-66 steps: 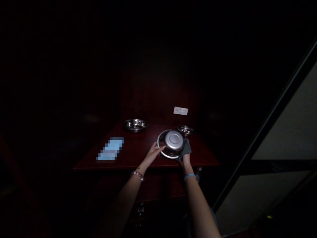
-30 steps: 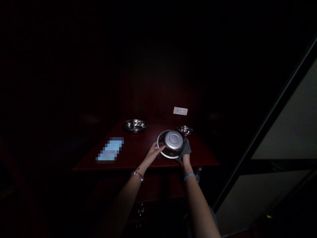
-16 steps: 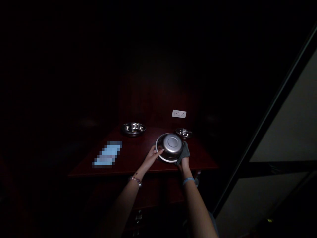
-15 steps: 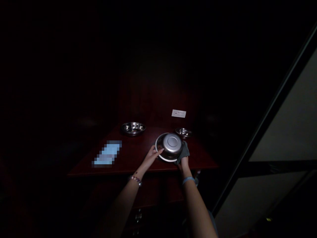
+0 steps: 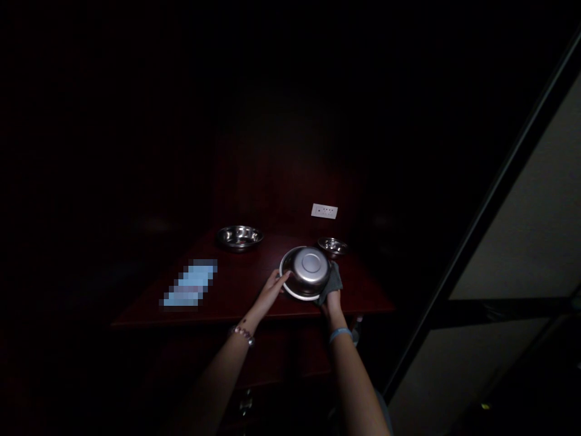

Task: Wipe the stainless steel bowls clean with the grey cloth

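A shiny metal bowl (image 5: 310,264) is held up over the front of the dark red desk, tilted so its round base faces me. My left hand (image 5: 271,292) grips the left side of its rim, thumb on the outer wall. On the other side, my right hand (image 5: 333,300) is closed around a dark grey-green cloth (image 5: 333,281) pressed against the bowl's right rim. Its fingers are mostly hidden by the cloth and the bowl.
The dark red desk (image 5: 254,306) carries a wide metal bowl (image 5: 239,238) at back left and a smaller metal bowl (image 5: 333,246) at back right. A pixelated light-blue patch (image 5: 190,283) lies at left. A white socket (image 5: 324,211) is on the back wall; a pale panel (image 5: 512,242) stands right.
The whole view has shifted slightly, so everything sits a little further left. Both hands keep hold of the bowl and cloth, with the bowl at almost the same tilt.
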Demonstrator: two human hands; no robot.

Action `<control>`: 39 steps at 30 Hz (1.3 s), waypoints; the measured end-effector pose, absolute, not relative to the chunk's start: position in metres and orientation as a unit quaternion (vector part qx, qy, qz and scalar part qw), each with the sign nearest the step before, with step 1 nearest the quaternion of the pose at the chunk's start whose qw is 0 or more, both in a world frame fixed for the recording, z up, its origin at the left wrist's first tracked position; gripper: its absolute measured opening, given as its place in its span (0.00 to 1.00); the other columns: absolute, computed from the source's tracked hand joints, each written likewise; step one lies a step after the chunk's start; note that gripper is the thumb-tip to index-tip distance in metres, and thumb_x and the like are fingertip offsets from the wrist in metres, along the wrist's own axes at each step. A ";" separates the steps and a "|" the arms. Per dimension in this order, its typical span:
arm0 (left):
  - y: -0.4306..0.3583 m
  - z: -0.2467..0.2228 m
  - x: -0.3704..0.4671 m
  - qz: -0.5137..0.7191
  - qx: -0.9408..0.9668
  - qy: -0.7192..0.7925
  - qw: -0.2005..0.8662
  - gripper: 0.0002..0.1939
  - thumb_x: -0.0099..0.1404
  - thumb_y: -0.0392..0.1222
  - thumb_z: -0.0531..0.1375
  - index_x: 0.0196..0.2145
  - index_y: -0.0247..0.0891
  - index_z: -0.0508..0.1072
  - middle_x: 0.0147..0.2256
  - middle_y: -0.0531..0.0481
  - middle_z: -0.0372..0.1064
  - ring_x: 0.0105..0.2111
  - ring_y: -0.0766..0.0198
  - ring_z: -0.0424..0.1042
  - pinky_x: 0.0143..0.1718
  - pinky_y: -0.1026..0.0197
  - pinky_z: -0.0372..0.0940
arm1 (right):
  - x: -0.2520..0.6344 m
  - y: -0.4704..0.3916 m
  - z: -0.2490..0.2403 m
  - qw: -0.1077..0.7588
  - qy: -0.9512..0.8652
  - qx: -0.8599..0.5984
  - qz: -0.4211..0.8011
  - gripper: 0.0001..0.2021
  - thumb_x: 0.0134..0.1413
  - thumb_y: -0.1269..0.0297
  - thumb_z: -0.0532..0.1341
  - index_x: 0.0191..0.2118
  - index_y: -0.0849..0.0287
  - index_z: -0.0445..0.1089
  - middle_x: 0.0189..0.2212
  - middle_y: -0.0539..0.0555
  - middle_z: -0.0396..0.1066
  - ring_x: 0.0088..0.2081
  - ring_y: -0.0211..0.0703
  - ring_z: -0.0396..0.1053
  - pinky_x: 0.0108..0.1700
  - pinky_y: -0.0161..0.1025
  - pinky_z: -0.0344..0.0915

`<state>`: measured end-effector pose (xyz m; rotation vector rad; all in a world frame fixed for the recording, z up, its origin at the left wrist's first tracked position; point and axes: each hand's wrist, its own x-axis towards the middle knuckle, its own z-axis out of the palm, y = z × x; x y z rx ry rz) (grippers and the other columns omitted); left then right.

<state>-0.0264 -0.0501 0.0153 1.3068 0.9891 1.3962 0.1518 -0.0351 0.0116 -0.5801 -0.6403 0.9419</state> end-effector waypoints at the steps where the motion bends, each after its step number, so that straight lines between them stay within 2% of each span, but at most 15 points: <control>1: -0.049 0.015 -0.026 0.570 0.534 0.404 0.476 0.30 0.49 0.67 0.66 0.39 0.40 0.72 0.36 0.48 0.76 0.36 0.58 0.74 0.32 0.61 0.63 | 0.152 -0.033 0.010 0.801 -0.295 -0.273 0.444 0.19 0.57 0.49 0.62 0.48 0.55 0.76 0.45 0.50 0.81 0.46 0.41 0.77 0.57 0.40 0.70; 9: -0.047 0.013 -0.026 0.557 0.535 0.403 0.491 0.30 0.48 0.65 0.67 0.41 0.40 0.71 0.33 0.49 0.77 0.36 0.57 0.75 0.33 0.61 0.63 | 0.155 -0.027 0.004 0.797 -0.301 -0.274 0.446 0.23 0.58 0.47 0.61 0.53 0.55 0.74 0.49 0.51 0.80 0.50 0.41 0.76 0.60 0.41 0.67; 22: -0.045 0.010 -0.027 0.563 0.536 0.398 0.488 0.28 0.51 0.63 0.67 0.41 0.40 0.72 0.33 0.50 0.78 0.35 0.59 0.75 0.32 0.62 0.63 | 0.155 -0.030 0.006 0.799 -0.293 -0.280 0.444 0.22 0.58 0.47 0.62 0.51 0.55 0.75 0.48 0.51 0.80 0.52 0.41 0.75 0.61 0.42 0.66; 29: -0.049 0.013 -0.028 0.559 0.541 0.398 0.486 0.27 0.52 0.62 0.67 0.41 0.40 0.72 0.34 0.50 0.78 0.36 0.59 0.76 0.33 0.62 0.64 | 0.154 -0.028 0.007 0.790 -0.283 -0.283 0.464 0.23 0.58 0.45 0.61 0.50 0.56 0.76 0.47 0.52 0.81 0.49 0.42 0.77 0.59 0.42 0.69; 33: -0.048 0.012 -0.027 0.554 0.544 0.400 0.487 0.29 0.50 0.63 0.68 0.42 0.40 0.71 0.33 0.50 0.78 0.35 0.58 0.76 0.33 0.62 0.63 | 0.154 -0.027 0.007 0.796 -0.290 -0.275 0.453 0.22 0.59 0.47 0.61 0.51 0.55 0.75 0.47 0.51 0.81 0.47 0.41 0.77 0.57 0.40 0.69; 39: -0.045 0.010 -0.027 0.551 0.548 0.391 0.494 0.32 0.49 0.64 0.67 0.43 0.39 0.70 0.33 0.50 0.78 0.36 0.58 0.75 0.34 0.61 0.62 | 0.155 -0.026 0.007 0.803 -0.280 -0.272 0.451 0.19 0.58 0.50 0.63 0.48 0.56 0.77 0.42 0.51 0.82 0.45 0.41 0.77 0.54 0.38 0.69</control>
